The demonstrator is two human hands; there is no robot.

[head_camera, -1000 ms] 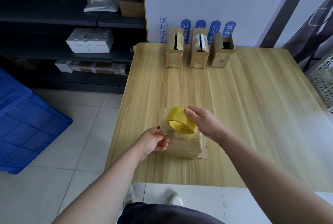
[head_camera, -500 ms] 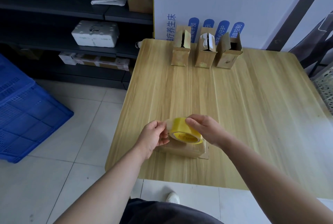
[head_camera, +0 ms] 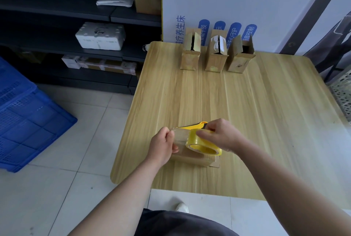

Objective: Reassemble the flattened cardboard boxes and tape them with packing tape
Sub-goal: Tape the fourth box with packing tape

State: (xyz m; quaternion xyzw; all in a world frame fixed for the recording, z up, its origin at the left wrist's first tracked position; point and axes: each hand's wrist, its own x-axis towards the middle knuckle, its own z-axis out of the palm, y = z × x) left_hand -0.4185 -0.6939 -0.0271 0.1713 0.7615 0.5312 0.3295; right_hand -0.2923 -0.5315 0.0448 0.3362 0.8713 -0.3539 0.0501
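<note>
A yellow roll of packing tape (head_camera: 204, 145) is held just above a small cardboard box (head_camera: 191, 158) lying near the table's front edge. My right hand (head_camera: 221, 135) grips the roll from the right. My left hand (head_camera: 164, 146) pinches the free clear strip of tape (head_camera: 179, 137), stretched out to the left of the roll. A yellow and black utility knife (head_camera: 195, 126) lies on the table just behind my hands. The box is mostly hidden under the roll and hands.
Three small cardboard boxes (head_camera: 190, 54) (head_camera: 217, 55) (head_camera: 239, 56) stand upright with open tops at the wooden table's (head_camera: 266, 112) far edge against a white board. A blue crate (head_camera: 24, 121) sits on the floor to the left, with dark shelves (head_camera: 76, 32) behind it.
The roll has come down lower onto the box and shifted right. The tape strip between my hands has lengthened. The utility knife has come into sight behind my hands.
</note>
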